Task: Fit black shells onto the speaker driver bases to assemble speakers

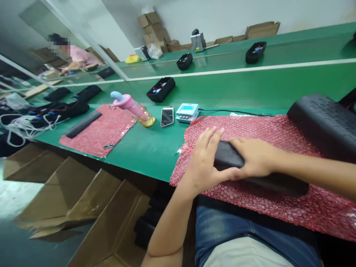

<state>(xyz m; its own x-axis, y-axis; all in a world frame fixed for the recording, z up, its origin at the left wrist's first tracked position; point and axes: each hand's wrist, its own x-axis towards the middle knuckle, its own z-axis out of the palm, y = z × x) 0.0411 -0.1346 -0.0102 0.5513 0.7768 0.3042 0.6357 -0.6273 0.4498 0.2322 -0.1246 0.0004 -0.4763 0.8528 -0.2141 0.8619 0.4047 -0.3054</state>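
Note:
A long black case with rounded edges lies on a sheet of pink bubble wrap at the table's front edge. My left hand clasps the case's left end, fingers along the far side and thumb at the near side. Across its top my right hand is wrapped, thumb near the left thumb and its other fingers partly hidden. Behind and to the right rests a larger black textured case. The underside of the held case is hidden.
Beyond the wrap sit a light-blue charger with a cable, a phone and a pink-lidded bottle. Open black cases with wires stand farther back. Cardboard boxes are below left. A person works at the far left.

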